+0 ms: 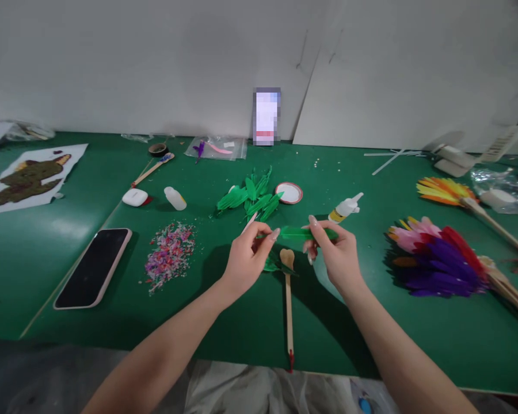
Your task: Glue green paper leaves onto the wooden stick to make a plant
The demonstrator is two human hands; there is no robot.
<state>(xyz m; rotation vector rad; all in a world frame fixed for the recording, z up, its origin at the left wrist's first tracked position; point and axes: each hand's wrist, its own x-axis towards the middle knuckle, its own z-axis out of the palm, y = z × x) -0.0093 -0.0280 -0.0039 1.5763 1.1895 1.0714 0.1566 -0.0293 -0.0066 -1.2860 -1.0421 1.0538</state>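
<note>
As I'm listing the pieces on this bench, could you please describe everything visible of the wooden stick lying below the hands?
The wooden stick looks like pale, bare wood, with a slim, straight handle and a wider, rounded head notched at the top. Its near end is red. It lies on the green table, head pointing away from the person, red end by the near edge. A dark green piece overlaps it around the head's base. Neither the left hand nor the right hand touches it.

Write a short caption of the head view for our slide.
The right hand holds a slender green feather, left hand at its end, above a green tabletop with a pale wooden stick.
</note>
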